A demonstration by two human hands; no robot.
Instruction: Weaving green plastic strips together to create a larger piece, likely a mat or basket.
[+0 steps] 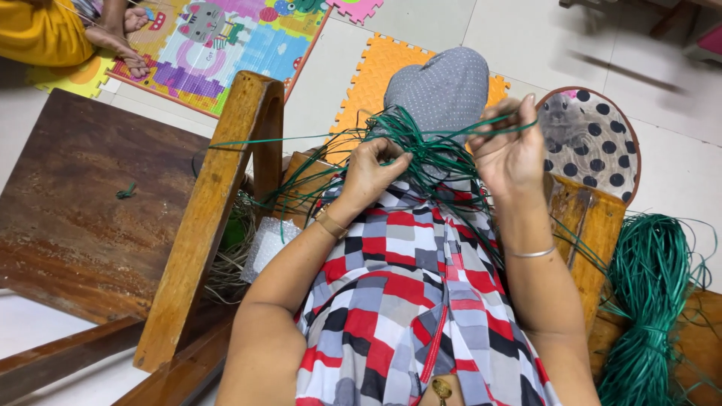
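Item: tangle of thin green plastic cords [429, 154], gathered over the raised knee in grey dotted cloth [440, 86], middle of the scene, just beyond the person's checked red, grey and white garment [398, 301].

Left hand [368, 173]: fingers curled shut on a bunch of the cords where they converge, apparently to keep the mass anchored and taut. The bundle sits directly under and between these fingers.

Right hand [508, 150]: raised at the right of the tangle, fingers pinched narrow on a single strand [500, 120] drawn out leftward, seemingly to separate it from the rest. Other loose strands trail left across the wooden chair post [226, 203].

Adjacent: light wooden chair frame, its upright slanting at left; a dark brown worn wooden desk [83, 203] further left, bearing one small green scrap [125, 192]. A large hank of the same green cord [647, 301] lies at near right, a supply within reach.

Far: orange foam floor tile [368, 83], multicoloured cartoon play mat [226, 45], a round spotted cushion [594, 139] at right. Another person in yellow [45, 34] sits at far left, apart.
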